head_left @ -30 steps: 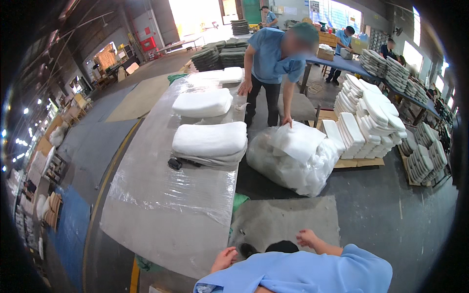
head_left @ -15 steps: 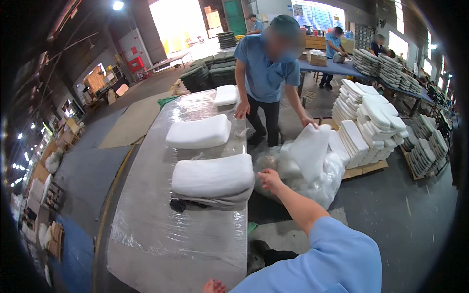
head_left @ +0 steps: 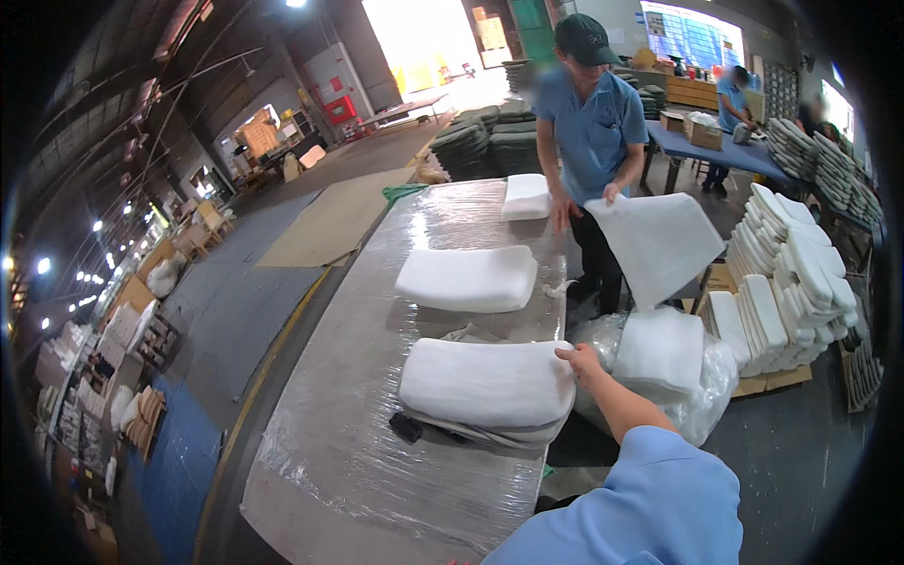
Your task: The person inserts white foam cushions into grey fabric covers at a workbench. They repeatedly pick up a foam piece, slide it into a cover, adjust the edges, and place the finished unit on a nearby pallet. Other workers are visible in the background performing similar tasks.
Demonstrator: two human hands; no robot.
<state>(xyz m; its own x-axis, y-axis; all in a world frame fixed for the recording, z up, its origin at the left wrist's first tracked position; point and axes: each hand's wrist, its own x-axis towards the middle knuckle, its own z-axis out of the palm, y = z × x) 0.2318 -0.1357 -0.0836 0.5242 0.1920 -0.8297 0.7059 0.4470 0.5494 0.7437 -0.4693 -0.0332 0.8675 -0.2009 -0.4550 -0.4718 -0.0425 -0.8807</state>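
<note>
My right hand [head_left: 586, 365] reaches over the table's right edge and pinches the upper right corner of a thick white pad [head_left: 485, 381]. This pad lies on a grey cushion cover [head_left: 527, 431], and a small black bundle [head_left: 406, 427] pokes out beside it. Only a sliver of my left hand shows at the lower edge, its fingers hidden. Farther up the table lie a second white pad [head_left: 468, 280] and a smaller white stack [head_left: 526, 197]. Across from me, a co-worker in a blue shirt [head_left: 601, 122] holds up a thin white padding sheet [head_left: 657, 240].
The table [head_left: 330, 452] is covered with clear plastic film. Right of it stands a plastic bag [head_left: 720, 377] with white pads [head_left: 664, 348]. Stacked white cushions [head_left: 796, 250] rest on cardboard behind it. Dark green cushion piles [head_left: 485, 141] stand beyond the table's far end.
My right hand has moved onto the near pad's corner and closed on it. The co-worker has lifted the white sheet from the bag. My view has turned left.
</note>
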